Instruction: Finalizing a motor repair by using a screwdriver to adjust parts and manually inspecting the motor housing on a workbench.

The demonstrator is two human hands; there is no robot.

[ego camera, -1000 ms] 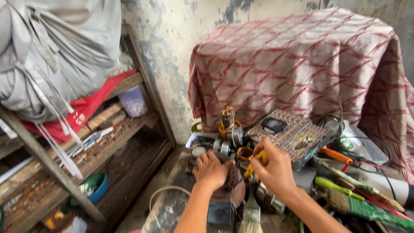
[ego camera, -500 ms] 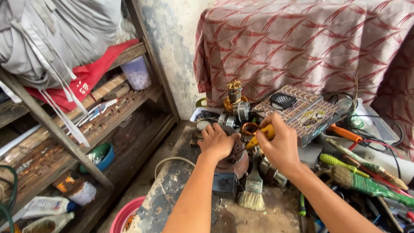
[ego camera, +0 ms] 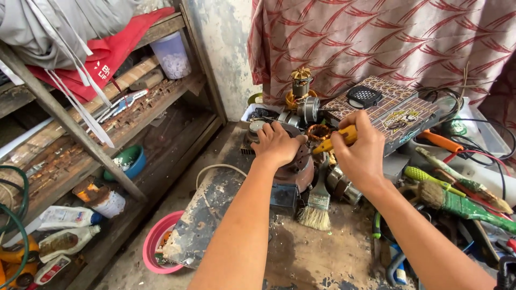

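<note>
both forearms bare to the elbow, no sleeves in view. left hand [ego camera: 277, 144] and right hand [ego camera: 361, 153] bare too: no gloves, rings, watch or wristband. short nails. nothing else of the person shows.

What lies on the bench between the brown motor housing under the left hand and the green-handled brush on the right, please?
In the head view, a small paintbrush and a metal cylinder lie between the motor housing and the green-handled brush, under the right hand.

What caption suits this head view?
Left hand steadies a motor while right hand holds a yellow-handled tool.
</note>
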